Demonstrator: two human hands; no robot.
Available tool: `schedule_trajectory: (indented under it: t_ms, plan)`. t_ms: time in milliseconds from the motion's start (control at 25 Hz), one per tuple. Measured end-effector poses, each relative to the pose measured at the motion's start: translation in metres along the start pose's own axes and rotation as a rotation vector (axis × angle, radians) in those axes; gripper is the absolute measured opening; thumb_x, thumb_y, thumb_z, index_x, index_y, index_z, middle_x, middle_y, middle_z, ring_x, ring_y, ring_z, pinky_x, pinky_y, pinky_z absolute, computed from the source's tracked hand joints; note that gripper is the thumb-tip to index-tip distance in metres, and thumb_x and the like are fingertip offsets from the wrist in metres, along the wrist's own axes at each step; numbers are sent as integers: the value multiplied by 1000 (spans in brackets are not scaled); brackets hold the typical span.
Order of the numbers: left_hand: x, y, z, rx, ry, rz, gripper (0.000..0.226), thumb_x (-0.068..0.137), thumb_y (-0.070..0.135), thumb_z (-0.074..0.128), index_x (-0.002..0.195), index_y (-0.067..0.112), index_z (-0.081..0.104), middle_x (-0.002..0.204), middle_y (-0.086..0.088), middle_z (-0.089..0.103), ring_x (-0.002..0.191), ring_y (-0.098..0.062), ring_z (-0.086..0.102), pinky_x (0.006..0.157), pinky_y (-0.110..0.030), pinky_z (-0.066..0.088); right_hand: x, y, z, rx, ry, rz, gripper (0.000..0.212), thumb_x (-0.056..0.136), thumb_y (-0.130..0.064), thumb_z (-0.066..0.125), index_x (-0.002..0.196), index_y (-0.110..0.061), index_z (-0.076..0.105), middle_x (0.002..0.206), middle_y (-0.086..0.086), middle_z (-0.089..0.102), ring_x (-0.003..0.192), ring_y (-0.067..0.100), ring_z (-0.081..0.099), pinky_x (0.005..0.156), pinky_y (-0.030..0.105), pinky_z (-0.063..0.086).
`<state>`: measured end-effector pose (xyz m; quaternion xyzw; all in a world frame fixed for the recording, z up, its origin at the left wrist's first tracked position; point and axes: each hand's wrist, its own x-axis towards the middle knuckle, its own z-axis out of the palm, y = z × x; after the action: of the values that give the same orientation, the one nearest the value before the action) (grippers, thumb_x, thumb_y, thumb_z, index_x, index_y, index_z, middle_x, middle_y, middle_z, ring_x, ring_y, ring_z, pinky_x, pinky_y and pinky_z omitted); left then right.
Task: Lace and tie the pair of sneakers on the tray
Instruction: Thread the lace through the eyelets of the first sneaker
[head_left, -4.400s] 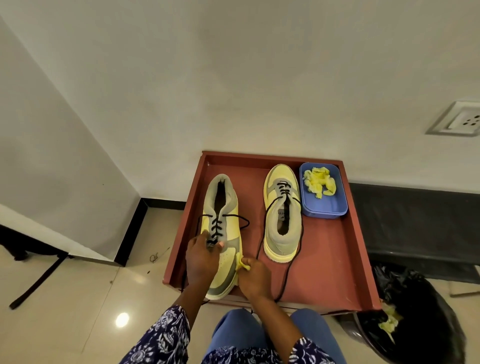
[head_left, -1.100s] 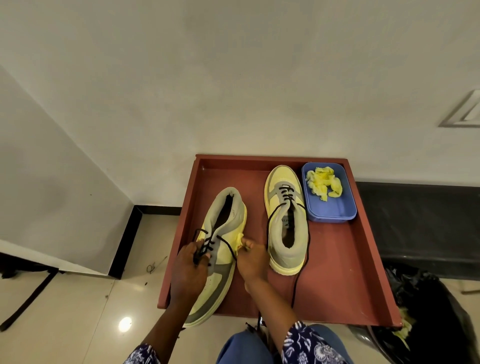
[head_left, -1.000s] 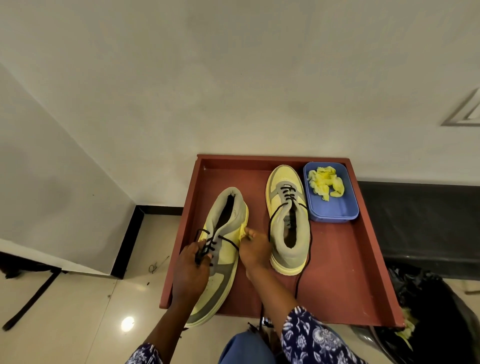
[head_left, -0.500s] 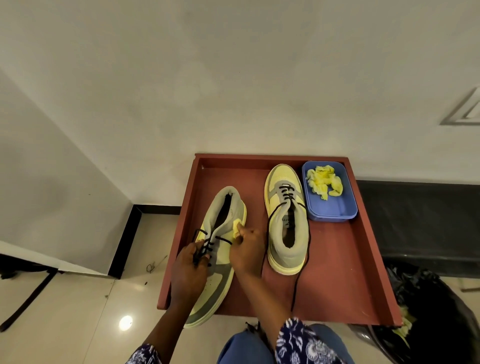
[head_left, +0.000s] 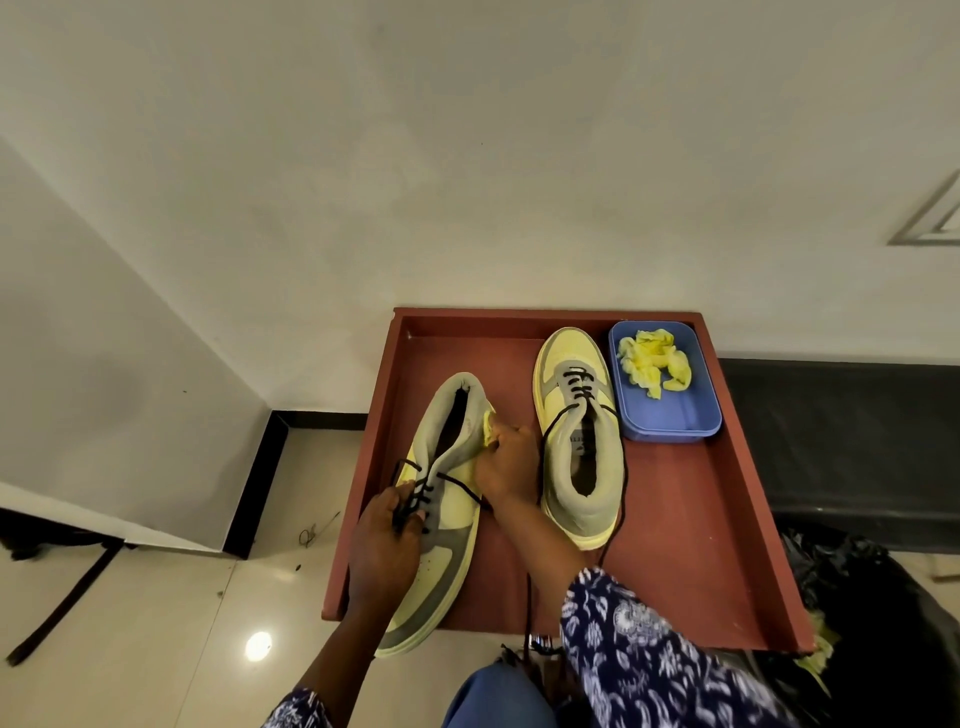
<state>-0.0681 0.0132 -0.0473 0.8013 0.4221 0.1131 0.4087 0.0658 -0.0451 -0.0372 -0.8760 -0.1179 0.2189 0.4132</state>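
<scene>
Place: we take this for a plain indoor room, likely in a home
Walls: we see bare off-white plaster (head_left: 467, 156) meeting at a corner, with black skirting (head_left: 260, 478) along the base
Floor: glossy cream tiles (head_left: 156, 623) reflecting a ceiling light
Fittings: a wall switch plate (head_left: 935, 218) at the right edge
Clutter: a black rubbish bag (head_left: 883, 623) beside the red tray (head_left: 701, 519)
</scene>
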Motion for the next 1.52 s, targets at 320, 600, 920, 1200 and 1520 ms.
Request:
schedule_trajectory:
  t_ms: [320, 600, 920, 1200, 1520]
  plan:
    - [3, -4, 0, -33, -30, -21, 19, 91, 12, 54, 109, 17, 59, 92, 3, 59, 83, -11, 55, 66, -20, 42, 3, 3, 1, -53, -40, -32, 47, 88, 1, 40, 133, -12, 48, 122, 18, 48, 113, 33, 50, 95, 26, 35]
    - [4, 0, -4, -55, -60, -62, 11, 90, 14, 55, 99, 21, 56, 89, 2, 60, 84, -17, 61, 74, -31, 53, -37, 28, 21, 41, 7, -77, 50, 89, 8, 41, 136, -8, 44, 117, 15, 49, 109, 25, 50, 86, 7, 23]
    - [6, 43, 1, -45, 173, -24, 54, 83, 29, 66, 127, 11, 38, 128, -9, 41, 113, -22, 47, 87, -28, 43, -49, 28, 13, 113, -7, -34, 45, 93, 1, 41, 136, -13, 45, 117, 13, 47, 107, 25, 52, 104, 28, 38]
    - [38, 46, 17, 100, -43, 39, 40, 82, 22, 67, 119, 13, 57, 116, -12, 54, 107, -27, 55, 84, -28, 42, -54, 23, -3, 114, 79, -73, 48, 92, 3, 41, 138, -12, 42, 113, 14, 49, 103, 24, 52, 87, 11, 31]
    - [32, 53, 3, -59, -129, -17, 13, 82, 19, 67, 79, 8, 62, 74, -4, 60, 68, -16, 53, 56, -24, 39, -48, 22, -25, 197, 199, -114, 40, 89, 1, 48, 125, -12, 57, 116, 13, 57, 109, 22, 56, 87, 9, 32]
